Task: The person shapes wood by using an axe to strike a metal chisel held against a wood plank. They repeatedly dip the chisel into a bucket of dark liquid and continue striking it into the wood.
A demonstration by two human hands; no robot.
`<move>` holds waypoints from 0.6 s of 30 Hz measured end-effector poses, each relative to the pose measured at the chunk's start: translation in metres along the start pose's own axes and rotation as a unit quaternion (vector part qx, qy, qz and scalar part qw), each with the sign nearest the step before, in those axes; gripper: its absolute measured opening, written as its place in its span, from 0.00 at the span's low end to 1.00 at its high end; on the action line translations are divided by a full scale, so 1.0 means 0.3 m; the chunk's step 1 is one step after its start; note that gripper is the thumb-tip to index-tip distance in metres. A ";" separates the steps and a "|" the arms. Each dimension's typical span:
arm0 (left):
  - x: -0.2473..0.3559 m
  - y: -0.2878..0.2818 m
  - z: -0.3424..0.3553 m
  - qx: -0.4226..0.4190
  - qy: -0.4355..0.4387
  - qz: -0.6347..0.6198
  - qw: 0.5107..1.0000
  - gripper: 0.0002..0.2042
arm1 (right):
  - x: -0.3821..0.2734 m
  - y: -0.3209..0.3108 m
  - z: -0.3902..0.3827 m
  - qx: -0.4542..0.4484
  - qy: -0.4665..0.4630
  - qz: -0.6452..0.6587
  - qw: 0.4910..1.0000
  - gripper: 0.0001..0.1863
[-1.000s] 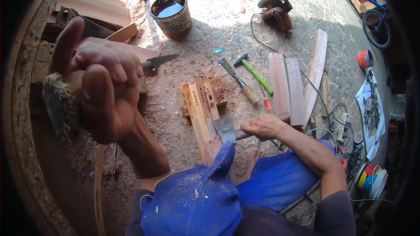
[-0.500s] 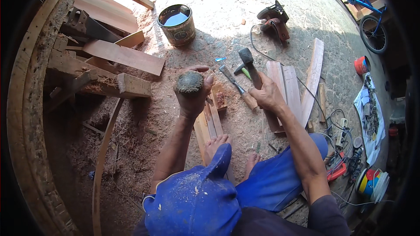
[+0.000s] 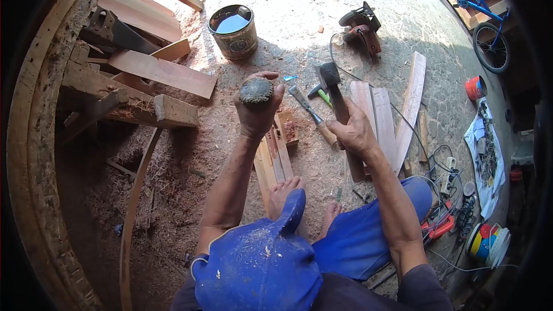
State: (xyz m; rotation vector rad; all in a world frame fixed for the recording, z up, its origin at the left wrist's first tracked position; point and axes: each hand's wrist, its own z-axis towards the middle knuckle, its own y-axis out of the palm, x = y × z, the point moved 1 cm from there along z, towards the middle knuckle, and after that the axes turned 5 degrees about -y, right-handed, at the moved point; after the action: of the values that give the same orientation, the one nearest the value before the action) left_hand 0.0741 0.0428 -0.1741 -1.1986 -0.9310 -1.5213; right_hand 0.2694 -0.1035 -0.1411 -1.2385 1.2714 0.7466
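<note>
Both hands have changed place on my feed since a second ago: the left hand (image 3: 253,124) has come in from well left of the wooden strips (image 3: 280,152) to their far end, and the right hand (image 3: 354,132) has lifted away from beside them. I see the left fingers curled round a frayed wooden handle (image 3: 256,92), its round end facing the camera; most of that grip is hidden beneath it. The right fingers are closed round the hatchet (image 3: 328,75), head up, to the right of the strips. A bare foot (image 3: 284,191) presses on the strips' near part. Right of the strips I make out a chisel (image 3: 311,112) and pale planks (image 3: 383,124); beyond them, leftward, a bucket (image 3: 233,43).
</note>
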 end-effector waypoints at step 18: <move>0.024 0.033 0.003 0.002 0.013 0.028 1.000 0.11 | 0.038 0.001 0.010 0.009 -0.031 -0.028 0.999 0.28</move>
State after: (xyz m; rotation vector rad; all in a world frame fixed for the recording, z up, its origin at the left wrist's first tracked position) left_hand 0.0834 0.0396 -0.1667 -1.1904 -0.8753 -1.4858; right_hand 0.2722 -0.1030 -0.1527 -1.2218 1.1869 0.7258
